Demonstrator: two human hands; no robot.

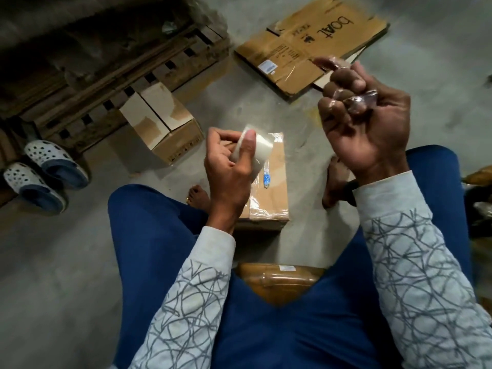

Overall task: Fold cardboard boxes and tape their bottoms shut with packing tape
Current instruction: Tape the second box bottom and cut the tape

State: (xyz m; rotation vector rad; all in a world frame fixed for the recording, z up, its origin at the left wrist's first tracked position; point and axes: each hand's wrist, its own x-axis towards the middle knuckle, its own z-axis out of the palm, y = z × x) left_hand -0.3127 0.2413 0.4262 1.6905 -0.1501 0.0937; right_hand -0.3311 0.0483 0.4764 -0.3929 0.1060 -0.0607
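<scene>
Head view: person seated, knees apart, bare feet on the concrete floor (66,262).

Left hand (229,166) grips the roll (250,150) of clear tape, fingers curled round it and thumb pressed across its face. It is held just above the box (274,193).

Right hand (364,121) is raised higher and clenched tight on crumpled tape (354,99), a shiny wad squeezed in the fist. One twisted end sticks out past the knuckles toward the top. The two hands are well apart.

The box sits on the floor between the feet, closed face up, with clear tape running along its seam and over the far edge.

Second box (165,126) stands on the floor up-left of it, flaps closed, pale patches on top. It is just beside the pallet (111,75).

Flat carton (311,41) lies on the floor at top, "boAt" printed on it, a tape strip across the near part.

Clogs (45,174), a white and blue pair, are at far left by the pallet.

Between the thighs, close in, there is another brown glossy surface; I can't tell what it is.
</scene>
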